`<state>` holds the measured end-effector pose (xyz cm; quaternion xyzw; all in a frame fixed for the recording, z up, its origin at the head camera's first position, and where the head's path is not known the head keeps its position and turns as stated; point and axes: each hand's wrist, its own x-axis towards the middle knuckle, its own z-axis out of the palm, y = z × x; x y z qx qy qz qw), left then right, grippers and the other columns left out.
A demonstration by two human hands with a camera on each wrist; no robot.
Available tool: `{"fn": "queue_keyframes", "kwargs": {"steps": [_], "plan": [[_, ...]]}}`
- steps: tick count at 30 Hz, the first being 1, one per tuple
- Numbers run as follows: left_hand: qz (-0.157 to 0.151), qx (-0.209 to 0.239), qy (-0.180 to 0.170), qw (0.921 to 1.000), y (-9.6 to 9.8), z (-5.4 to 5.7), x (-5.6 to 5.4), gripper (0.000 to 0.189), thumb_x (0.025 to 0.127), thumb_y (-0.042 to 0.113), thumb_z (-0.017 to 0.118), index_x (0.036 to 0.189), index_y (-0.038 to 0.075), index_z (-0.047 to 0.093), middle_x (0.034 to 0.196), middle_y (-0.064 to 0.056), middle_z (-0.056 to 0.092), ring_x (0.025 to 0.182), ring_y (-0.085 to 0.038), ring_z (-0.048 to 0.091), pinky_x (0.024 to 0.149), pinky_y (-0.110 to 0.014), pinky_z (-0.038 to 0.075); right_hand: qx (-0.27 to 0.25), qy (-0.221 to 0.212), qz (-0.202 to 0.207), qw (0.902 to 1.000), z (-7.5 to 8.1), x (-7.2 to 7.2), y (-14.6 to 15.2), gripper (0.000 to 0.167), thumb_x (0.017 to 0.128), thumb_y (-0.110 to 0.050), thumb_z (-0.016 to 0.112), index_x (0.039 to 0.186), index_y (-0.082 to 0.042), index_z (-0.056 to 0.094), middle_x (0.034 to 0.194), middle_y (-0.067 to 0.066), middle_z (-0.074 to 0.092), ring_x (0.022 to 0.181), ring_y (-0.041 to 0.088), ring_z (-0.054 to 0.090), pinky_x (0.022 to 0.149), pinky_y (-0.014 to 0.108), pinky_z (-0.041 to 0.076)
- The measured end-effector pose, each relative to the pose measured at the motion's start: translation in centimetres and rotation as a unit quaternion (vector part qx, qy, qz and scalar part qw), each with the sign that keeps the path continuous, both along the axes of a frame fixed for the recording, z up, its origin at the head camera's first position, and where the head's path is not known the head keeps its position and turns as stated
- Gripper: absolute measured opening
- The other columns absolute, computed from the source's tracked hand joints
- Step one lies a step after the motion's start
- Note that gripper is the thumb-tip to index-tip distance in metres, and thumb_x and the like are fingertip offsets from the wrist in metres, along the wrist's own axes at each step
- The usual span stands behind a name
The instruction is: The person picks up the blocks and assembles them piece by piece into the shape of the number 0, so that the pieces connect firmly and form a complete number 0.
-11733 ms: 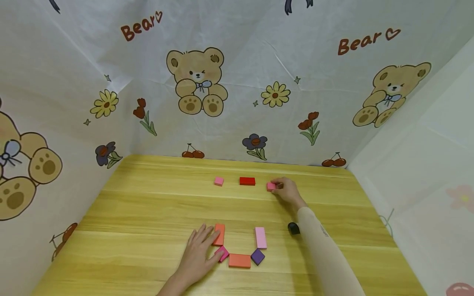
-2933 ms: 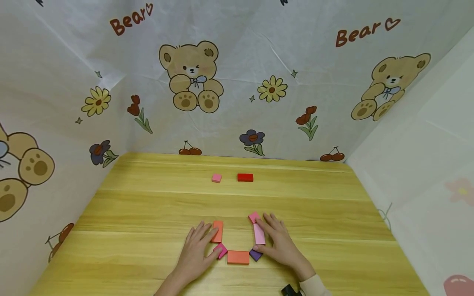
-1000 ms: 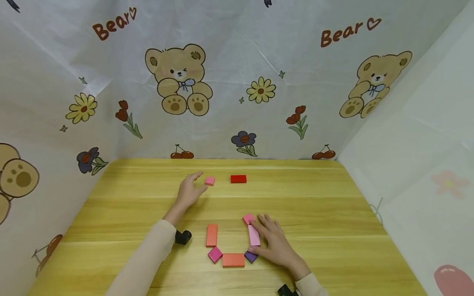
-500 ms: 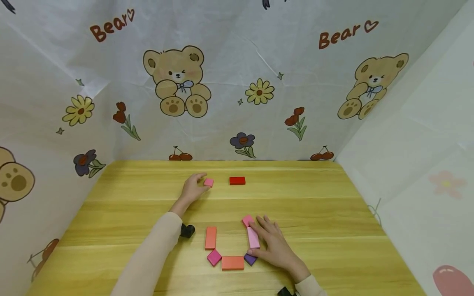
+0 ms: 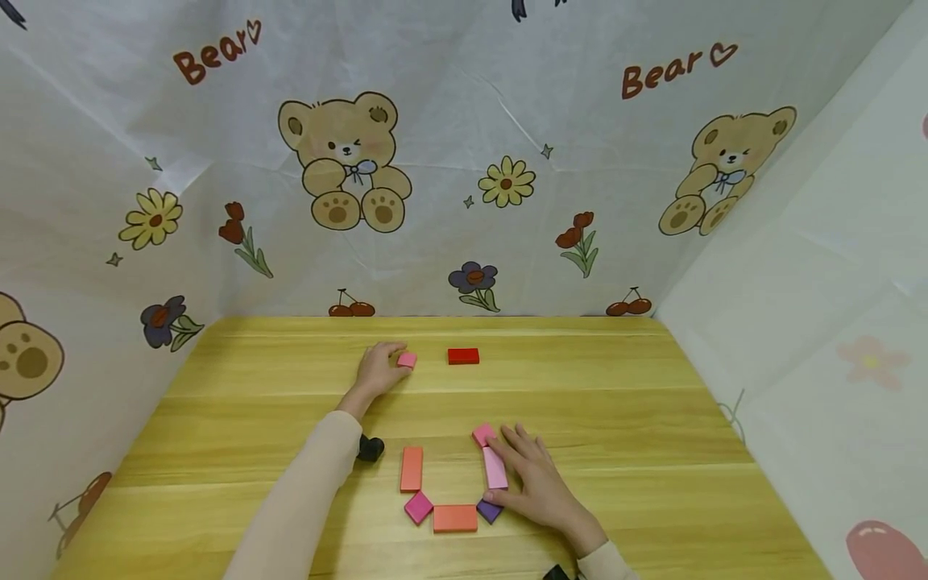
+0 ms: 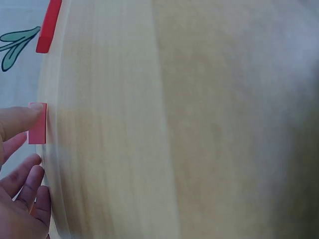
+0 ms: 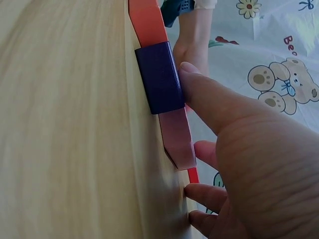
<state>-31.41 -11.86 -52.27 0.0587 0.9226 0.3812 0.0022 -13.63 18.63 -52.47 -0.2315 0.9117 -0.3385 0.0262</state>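
Observation:
At the far side of the table, my left hand (image 5: 377, 369) pinches a small pink block (image 5: 408, 360) between thumb and index finger; the left wrist view shows the thumb on that block's edge (image 6: 38, 130). My right hand (image 5: 538, 479) lies with fingers spread along the right side of a U-shaped row of blocks. Its thumb touches the purple block (image 7: 160, 77), and its index finger reaches the light pink block (image 5: 496, 469) and the pink block (image 5: 483, 435) at that end. An orange block (image 5: 455, 519), a magenta block (image 5: 418, 507) and another orange block (image 5: 411, 469) form the rest.
A red block (image 5: 463, 356) lies at the back, right of the pinched pink one. Behind the wooden table (image 5: 616, 403) hangs a white cloth printed with bears and flowers. Black wrist cameras (image 5: 370, 449) sit on both wrists.
Earlier my right hand brought a pink block from the back right to the row's right end. My left hand has left the row, reached the far pink block and closed its fingers on it.

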Motion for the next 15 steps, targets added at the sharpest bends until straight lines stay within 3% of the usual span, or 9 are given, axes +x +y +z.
{"fn": "queue_keyframes", "kwargs": {"steps": [3,15], "plan": [[0.004,-0.009,0.013,0.9999,-0.05,-0.16,-0.01,0.045,0.085,0.013,0.075,0.127,0.002,0.063,0.133,-0.02,0.058,0.128,-0.039,0.046,0.112,-0.053,0.034,0.001,0.002,0.0,1.0,-0.06,-0.02,0.01,0.078,0.082,-0.048,0.074,0.145,-0.011,0.047,0.152,0.025,0.037,0.146,0.047,0.019,0.113,0.071,0.009],[0.006,0.0,0.036,0.9993,0.06,-0.57,0.48,0.034,0.085,0.009,0.075,0.117,0.0,0.069,0.122,-0.019,0.064,0.119,-0.038,0.054,0.105,-0.051,0.042,0.001,0.001,0.001,1.0,-0.16,0.05,0.03,0.077,0.082,-0.046,0.074,0.146,-0.011,0.047,0.152,0.025,0.037,0.146,0.047,0.019,0.114,0.07,0.009]]}}
